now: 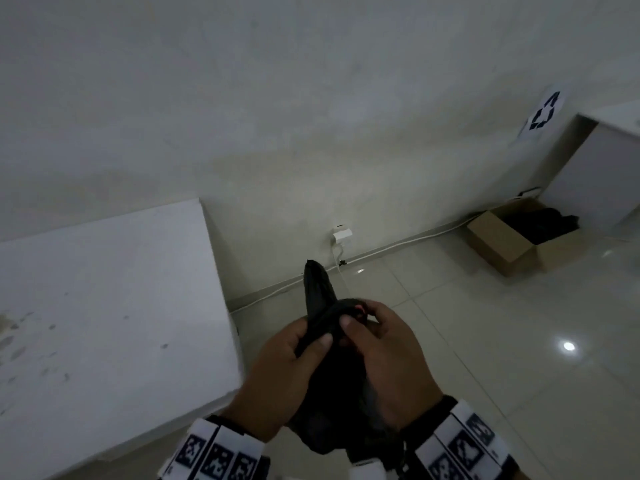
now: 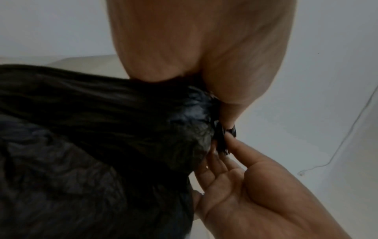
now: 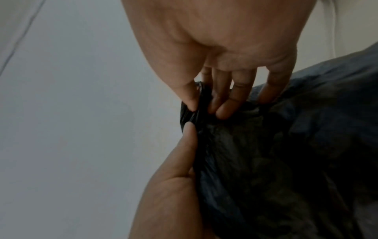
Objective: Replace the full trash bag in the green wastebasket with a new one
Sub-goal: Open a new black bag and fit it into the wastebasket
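Observation:
I hold a black trash bag (image 1: 332,382) in front of me with both hands, above the floor. Its gathered neck is twisted into a strip whose end (image 1: 317,289) sticks up past my fingers. My left hand (image 1: 311,341) grips the neck from the left, thumb across the plastic. My right hand (image 1: 360,323) pinches the strip from the right. In the right wrist view the right hand's fingertips (image 3: 223,111) pinch the folded strip of the bag (image 3: 286,161), beside the left thumb (image 3: 189,134). The left wrist view shows the bag (image 2: 92,137) bunched under the left hand (image 2: 229,113). No green wastebasket is in view.
A white slab-like table (image 1: 104,306) stands close at the left. A wall socket (image 1: 341,235) with a white cable sits low on the wall ahead. At the right, a cardboard box (image 1: 502,244) with dark contents stands on the tiled floor beside a white cabinet (image 1: 606,174).

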`<act>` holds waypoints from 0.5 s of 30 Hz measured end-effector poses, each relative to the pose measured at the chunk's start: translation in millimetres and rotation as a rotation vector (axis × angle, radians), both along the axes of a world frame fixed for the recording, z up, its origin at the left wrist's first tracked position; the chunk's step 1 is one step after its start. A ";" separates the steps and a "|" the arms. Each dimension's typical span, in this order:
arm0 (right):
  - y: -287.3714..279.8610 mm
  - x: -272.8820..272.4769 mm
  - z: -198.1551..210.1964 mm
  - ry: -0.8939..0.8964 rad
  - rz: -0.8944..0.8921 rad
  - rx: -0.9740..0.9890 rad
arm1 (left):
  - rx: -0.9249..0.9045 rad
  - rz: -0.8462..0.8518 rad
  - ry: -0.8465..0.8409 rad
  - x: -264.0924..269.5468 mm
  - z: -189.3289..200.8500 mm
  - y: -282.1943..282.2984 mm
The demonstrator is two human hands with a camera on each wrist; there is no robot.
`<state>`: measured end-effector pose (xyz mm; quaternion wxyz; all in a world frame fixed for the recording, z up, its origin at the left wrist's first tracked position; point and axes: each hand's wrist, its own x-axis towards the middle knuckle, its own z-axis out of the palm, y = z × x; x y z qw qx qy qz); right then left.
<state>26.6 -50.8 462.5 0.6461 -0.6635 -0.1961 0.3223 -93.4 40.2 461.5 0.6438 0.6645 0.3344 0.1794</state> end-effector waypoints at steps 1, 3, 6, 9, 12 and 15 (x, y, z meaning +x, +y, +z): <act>4.1 7.8 2.3 -0.050 -0.013 0.002 | -0.033 -0.013 -0.013 5.1 0.5 4.7; 12.5 25.5 5.0 -0.083 -0.042 0.032 | -0.061 -0.022 -0.040 15.6 1.2 15.5; 24.8 57.6 8.2 -0.082 -0.092 0.099 | 0.009 0.062 -0.084 29.7 5.6 37.0; 37.6 91.4 6.1 -0.200 -0.115 0.053 | 0.104 0.232 -0.101 42.8 7.1 63.0; 46.1 120.6 6.7 -0.328 -0.113 -0.003 | 0.150 0.378 -0.132 58.5 9.0 78.1; 48.9 145.6 6.1 -0.421 -0.046 -0.069 | 0.134 0.519 -0.176 75.2 7.9 85.1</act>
